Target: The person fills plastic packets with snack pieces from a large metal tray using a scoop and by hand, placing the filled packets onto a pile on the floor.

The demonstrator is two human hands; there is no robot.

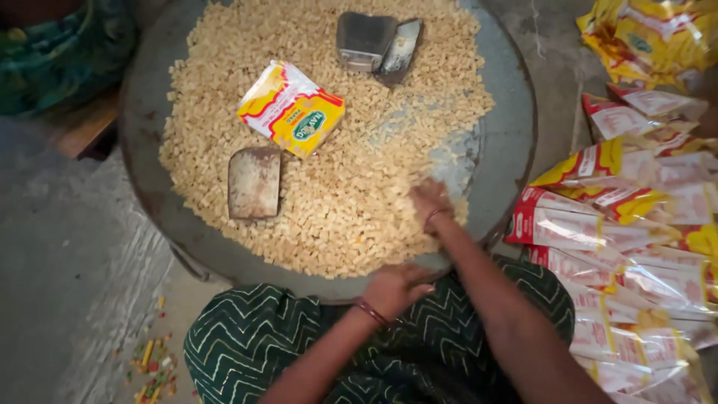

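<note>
On the near-right part of the round metal tray (508, 90), your right hand (431, 203) sits in the pale snack pieces (336, 194), fingers bunched down into them; can't tell if it's closed on any. Left hand (395, 288) rests at tray's near rim, fingers loosely curled, nothing held. Step looks like gathering pieces w/ the right. Filled yellow-red packet (292, 108) lies mid-tray; flat scoop (254, 182) left of it. Empty pouches (628, 247) piled right of tray. Next likely needs a scoop or pouch.
</note>
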